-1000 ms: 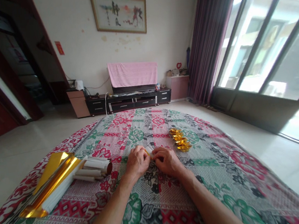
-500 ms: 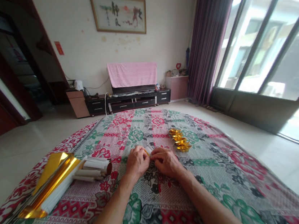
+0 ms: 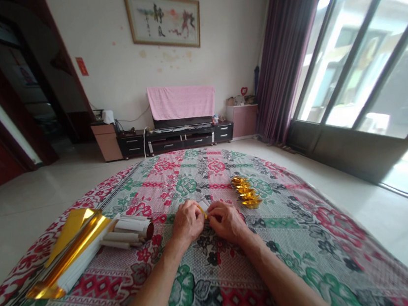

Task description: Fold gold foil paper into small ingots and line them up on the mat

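Observation:
My left hand (image 3: pixel 189 221) is closed, thumb and fingers pinching the left edge of a small piece of gold-and-white foil paper (image 3: pixel 204 205). Across from it, my right hand (image 3: pixel 227 220) pinches the same piece at its right side. The piece's white side shows between the hands, with a thin gold strip by the left fingertips; its lower part is hidden by my fingers. To the right of my right hand lies a row of several folded gold foil pieces (image 3: pixel 246 193), nested against one another.
Left of my hands lie curled gold foil sheets (image 3: pixel 78 250) with white backs, and several white paper rolls (image 3: pixel 133 226) beside them. A floral cloth (image 3: pixel 202 292) covers the round table. Beyond stand a low black cabinet (image 3: pixel 180 141) and a pink cloth (image 3: pixel 181 100) over a screen.
My hands stay almost in place, with small finger movements on the foil paper. Slightly more of its gold strip shows between them now. The other things have not moved.

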Available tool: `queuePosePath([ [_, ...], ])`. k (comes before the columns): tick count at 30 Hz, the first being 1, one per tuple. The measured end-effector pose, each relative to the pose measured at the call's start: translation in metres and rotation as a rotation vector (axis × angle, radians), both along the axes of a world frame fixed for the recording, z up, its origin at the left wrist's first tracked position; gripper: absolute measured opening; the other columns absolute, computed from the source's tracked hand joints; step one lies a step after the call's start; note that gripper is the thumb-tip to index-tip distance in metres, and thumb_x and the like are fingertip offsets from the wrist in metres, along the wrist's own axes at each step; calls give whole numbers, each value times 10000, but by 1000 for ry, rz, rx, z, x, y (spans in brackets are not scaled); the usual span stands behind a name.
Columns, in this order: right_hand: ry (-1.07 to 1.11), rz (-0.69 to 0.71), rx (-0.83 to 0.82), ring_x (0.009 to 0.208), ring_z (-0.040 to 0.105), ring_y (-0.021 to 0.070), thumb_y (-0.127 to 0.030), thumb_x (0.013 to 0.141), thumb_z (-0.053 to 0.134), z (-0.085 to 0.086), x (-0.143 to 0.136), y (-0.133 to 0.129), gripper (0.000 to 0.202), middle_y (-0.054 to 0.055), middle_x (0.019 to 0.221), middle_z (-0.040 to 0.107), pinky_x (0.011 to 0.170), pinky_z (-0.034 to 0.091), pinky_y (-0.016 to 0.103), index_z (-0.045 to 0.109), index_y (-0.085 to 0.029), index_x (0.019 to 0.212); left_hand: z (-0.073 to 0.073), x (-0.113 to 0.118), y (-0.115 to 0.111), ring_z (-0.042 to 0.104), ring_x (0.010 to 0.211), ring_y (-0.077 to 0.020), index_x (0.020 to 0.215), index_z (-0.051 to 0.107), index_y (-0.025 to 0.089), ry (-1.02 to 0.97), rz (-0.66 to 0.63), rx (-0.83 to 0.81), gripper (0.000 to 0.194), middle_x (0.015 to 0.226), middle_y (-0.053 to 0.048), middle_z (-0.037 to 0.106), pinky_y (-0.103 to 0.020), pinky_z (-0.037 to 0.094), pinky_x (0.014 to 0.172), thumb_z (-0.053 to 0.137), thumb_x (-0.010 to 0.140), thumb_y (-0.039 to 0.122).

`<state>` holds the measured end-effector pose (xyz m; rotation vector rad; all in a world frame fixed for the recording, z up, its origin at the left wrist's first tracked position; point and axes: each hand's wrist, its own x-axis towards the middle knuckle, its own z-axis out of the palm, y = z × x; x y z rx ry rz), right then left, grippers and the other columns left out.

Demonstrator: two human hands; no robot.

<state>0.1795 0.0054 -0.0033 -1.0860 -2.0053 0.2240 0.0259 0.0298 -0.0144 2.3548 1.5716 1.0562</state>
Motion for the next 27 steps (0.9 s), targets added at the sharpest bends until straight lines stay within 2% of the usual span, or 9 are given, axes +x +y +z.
queuePosePath([
  [7,-1,-2,-8,696,582,107,-66,706,507,0,1,0,203,28,793,647,695,444,212,661,-172,626,0,0,0,534,878,-174,602,541,167,-5,-7,-24,129,925,-64,600,-330,418,835,518,717,116],
  [13,-1,1,-2,686,583,108,-64,704,509,1,1,0,207,23,779,647,690,449,214,663,-180,628,-1,-2,3,543,852,-169,659,558,182,-18,-30,-34,83,824,-35,592,-322,422,822,539,701,114],
  [21,11,13,1,696,586,108,-64,703,504,-1,1,1,213,24,790,649,692,452,212,670,-183,642,-4,-3,7,553,862,-163,584,588,176,-77,-34,-38,151,904,-46,621,-324,432,827,534,688,81],
  [27,8,9,-10,695,586,110,-61,699,509,1,1,-1,207,23,785,649,686,450,211,664,-181,633,-5,-5,9,557,873,-166,654,616,179,-83,-41,-51,138,900,-44,623,-330,435,847,537,674,68],
])
